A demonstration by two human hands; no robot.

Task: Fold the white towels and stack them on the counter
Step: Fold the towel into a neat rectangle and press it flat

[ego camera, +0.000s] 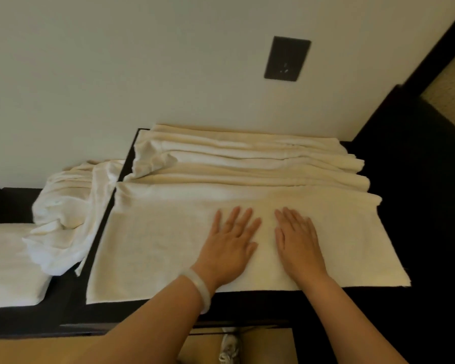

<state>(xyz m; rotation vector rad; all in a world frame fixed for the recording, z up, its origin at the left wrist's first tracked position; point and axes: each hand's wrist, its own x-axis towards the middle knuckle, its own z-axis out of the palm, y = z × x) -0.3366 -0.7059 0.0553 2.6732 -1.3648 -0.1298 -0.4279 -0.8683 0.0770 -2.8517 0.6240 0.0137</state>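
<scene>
A white towel (155, 237) lies spread flat across the dark counter (247, 298), its far part bunched in long folds (247, 158) against the wall. My left hand (231, 243) and my right hand (297, 240) press flat on the towel side by side, fingers straight and pointing away from me. A pale bangle sits on my left wrist. Left of the counter, a crumpled white towel (63, 211) is heaped on a lower dark surface, next to a folded white towel (8, 264) at the left edge.
A dark wall plate (286, 59) is set in the pale wall above the counter. Dark furniture (418, 206) stands to the right. Below the counter's front edge I see a tan floor and a white shoe (229, 348).
</scene>
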